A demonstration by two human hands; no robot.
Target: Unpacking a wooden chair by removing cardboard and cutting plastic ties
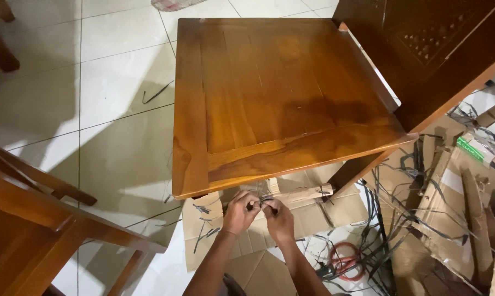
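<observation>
My left hand (240, 211) and my right hand (278, 218) meet just below the front edge of a wooden chair seat (269, 93). Both pinch a thin dark strap (260, 202) between their fingertips, over a cardboard piece (307, 211) wrapped around the chair's lower part. The fingers are closed tightly on the strap. The strap's far end is hidden behind my fingers.
Torn cardboard (455, 219) and several loose black straps lie heaped on the right. Red-handled scissors (346, 262) rest on the floor near my right forearm. Another wooden chair (39, 219) stands at the left. A stray strap (157, 94) lies on the white tiles.
</observation>
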